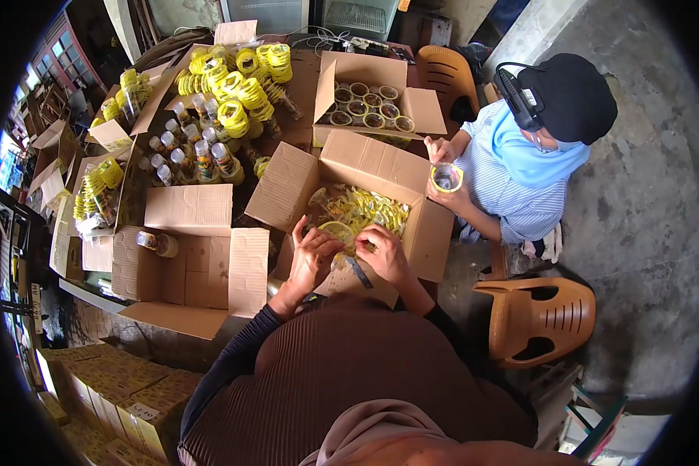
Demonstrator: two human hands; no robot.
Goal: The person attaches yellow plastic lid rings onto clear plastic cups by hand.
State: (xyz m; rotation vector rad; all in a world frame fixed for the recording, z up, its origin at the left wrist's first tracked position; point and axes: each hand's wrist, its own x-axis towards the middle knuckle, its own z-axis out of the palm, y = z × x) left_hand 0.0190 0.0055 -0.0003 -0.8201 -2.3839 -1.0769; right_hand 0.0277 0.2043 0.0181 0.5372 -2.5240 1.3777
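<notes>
Over the open cardboard box in front of me, my left hand (315,253) is closed on a clear plastic cup with a yellow rim (336,231). My right hand (382,253) is pinched just right of the cup, with a small yellowish bit at its fingertips that I cannot make out. Many yellow pieces, like crumpled strips (373,210), lie inside the cardboard box (373,161). Below my hands, a dark narrow strip (358,272) rests on the near flap.
A co-worker (512,171) at the right holds a yellow-rimmed cup (446,178). Behind stands a box of cups (365,70). To the left are capped jars (182,159), stacks of yellow rings (237,85) and an open box (186,264) with one jar. An orange chair (540,318) stands right.
</notes>
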